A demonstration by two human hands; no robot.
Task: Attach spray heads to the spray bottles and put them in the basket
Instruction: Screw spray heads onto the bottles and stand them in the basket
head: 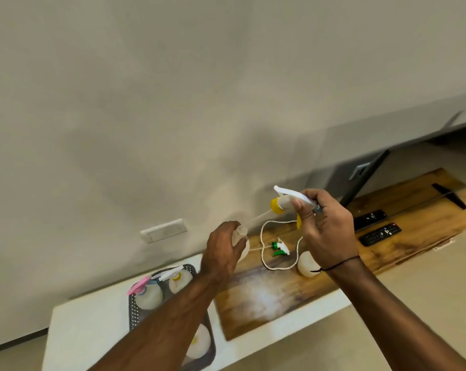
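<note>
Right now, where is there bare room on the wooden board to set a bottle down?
The board's near half is bare. Crowded: around the green head, cord and loose bottle, and by the remotes.

Front of desk (266,298): bare wood, open for a hand.
Middle: green spray head (280,249), looped dip tube (264,253) and headless bottle (308,264) lie close together.
Right: two remote controls (380,233) lie on the wood.
Basket (132,307): three bottles inside, some room between them.

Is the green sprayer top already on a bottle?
No, the green spray head lies loose on the wooden board, with no bottle under it.
</note>
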